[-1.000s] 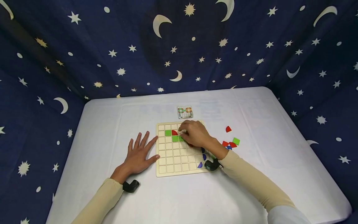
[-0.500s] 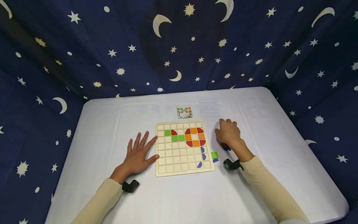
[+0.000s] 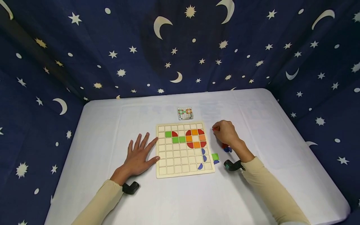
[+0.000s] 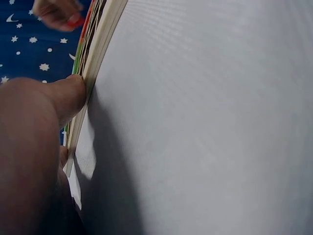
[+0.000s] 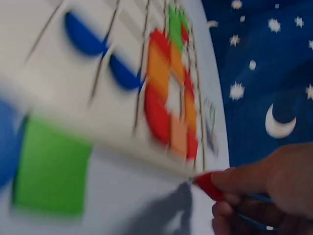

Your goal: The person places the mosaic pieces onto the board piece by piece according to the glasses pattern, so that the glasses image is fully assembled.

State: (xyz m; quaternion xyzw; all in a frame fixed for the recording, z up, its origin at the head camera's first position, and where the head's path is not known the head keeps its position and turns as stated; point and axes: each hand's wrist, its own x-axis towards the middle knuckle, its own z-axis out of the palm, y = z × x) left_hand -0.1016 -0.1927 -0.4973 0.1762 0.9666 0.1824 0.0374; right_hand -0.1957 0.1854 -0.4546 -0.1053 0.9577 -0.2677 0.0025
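Observation:
A wooden grid board lies in the middle of the table in the head view. Its upper right cells carry orange squares and red quarter circles around one bare cell. Further left sit green squares and another red quarter circle; blue half circles lie at the lower right. My left hand is spread, its thumb and a fingertip against the board's left edge. My right hand, just right of the board, pinches a red quarter-circle tile between thumb and fingers.
A small pattern card lies behind the board. Beside the board's right edge are a green square and a blue tile. Red and blue tiles lie partly hidden under my right wrist. A starry curtain surrounds the table.
My right hand has left the board, moved right to the loose tiles, and now holds a red quarter circle, shifting slightly back toward the board. The left hand stays in place.

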